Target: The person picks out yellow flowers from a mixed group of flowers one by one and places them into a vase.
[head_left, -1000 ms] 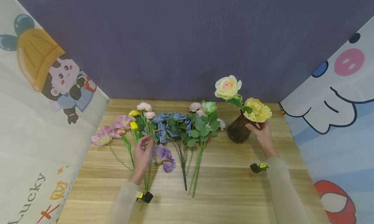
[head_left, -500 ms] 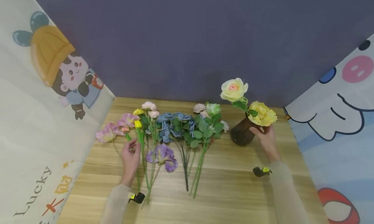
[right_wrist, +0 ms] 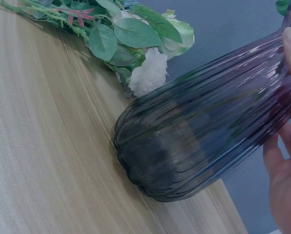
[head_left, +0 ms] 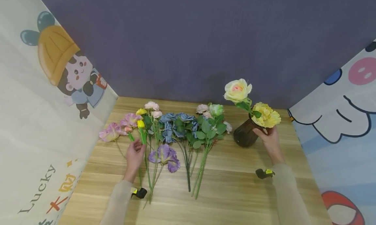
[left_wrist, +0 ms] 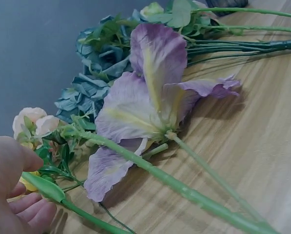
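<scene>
A dark, see-through ribbed vase (right_wrist: 184, 131) leans at a slant at the table's right. My right hand (head_left: 269, 142) grips it near the rim, with thumb and fingers on either side of the neck. A pale cream rose (head_left: 237, 90) and a yellow ruffled flower (head_left: 266, 115) stand in the vase. At the left, my left hand (head_left: 135, 155) is at the stem of a yellow tulip (head_left: 141, 124). In the left wrist view, its thumb and loosely bent fingers lie apart around the tulip's green leaf (left_wrist: 45, 187). A purple iris (left_wrist: 140, 107) lies just right of that hand.
Blue roses (head_left: 179, 124) lie mid-table, with a leafy green and white bunch (head_left: 212, 124) right of them. Pinkish-purple flowers (head_left: 113, 132) lie far left, pale pink blooms (head_left: 151, 105) behind. Printed side panels and a dark back wall (head_left: 182, 45) enclose the wooden table (head_left: 229, 199).
My left hand has left the pale pink flowers' stems, moved left, then come slightly back right to the yellow tulip. My right hand keeps holding the tilted vase. The head view has shifted slightly.
</scene>
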`<state>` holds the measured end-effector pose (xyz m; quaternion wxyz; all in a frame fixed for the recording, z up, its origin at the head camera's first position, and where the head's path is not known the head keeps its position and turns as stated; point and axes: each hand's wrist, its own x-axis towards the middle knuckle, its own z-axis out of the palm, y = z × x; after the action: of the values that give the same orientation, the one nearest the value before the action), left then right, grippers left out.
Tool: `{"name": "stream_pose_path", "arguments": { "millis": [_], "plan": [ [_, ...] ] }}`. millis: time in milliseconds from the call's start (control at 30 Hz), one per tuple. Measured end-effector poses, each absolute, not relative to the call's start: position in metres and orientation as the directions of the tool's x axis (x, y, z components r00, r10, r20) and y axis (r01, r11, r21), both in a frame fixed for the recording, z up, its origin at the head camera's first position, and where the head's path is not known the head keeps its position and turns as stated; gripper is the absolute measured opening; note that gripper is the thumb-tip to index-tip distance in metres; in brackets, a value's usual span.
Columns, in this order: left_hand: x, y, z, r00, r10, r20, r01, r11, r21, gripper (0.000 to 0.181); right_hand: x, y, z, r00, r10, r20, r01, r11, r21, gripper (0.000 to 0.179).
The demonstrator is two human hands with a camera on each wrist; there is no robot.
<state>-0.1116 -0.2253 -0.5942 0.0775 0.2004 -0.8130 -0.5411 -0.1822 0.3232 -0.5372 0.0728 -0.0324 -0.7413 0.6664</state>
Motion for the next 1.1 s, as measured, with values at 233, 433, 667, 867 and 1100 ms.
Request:
{"name": "stream_pose_path", "arguments": {
  "millis": [233,433,667,867,1100],
  "plan": [
    [-0.129,-0.232,-0.595,-0.900,-0.400,-0.174,-0.326,0.353,0.877,0.053,-0.182,0.323,-0.535,-0.986,0.154,0.062,-0.045,0.112,-0.993,0.078],
    [-0.138,-0.236,-0.591,-0.876,-0.417,-0.243,-0.389,0.311,0.867,0.054,-0.184,0.323,-0.537,-0.985,0.150,0.087,-0.077,0.071,-0.995,0.077],
    [-0.142,-0.236,-0.590,-0.871,-0.430,-0.238,-0.404,0.349,0.846,0.051,-0.184,0.323,-0.538,-0.984,0.144,0.108,-0.099,0.068,-0.993,0.077],
    [-0.146,-0.235,-0.589,-0.886,-0.426,-0.185,-0.391,0.467,0.793,0.041,-0.184,0.324,-0.539,-0.986,0.138,0.099,-0.090,0.071,-0.993,0.076],
    [-0.147,-0.237,-0.590,-0.900,-0.414,-0.136,-0.357,0.521,0.775,0.036,-0.183,0.324,-0.539,-0.985,0.139,0.100,-0.090,0.076,-0.993,0.075]
  ]
}}
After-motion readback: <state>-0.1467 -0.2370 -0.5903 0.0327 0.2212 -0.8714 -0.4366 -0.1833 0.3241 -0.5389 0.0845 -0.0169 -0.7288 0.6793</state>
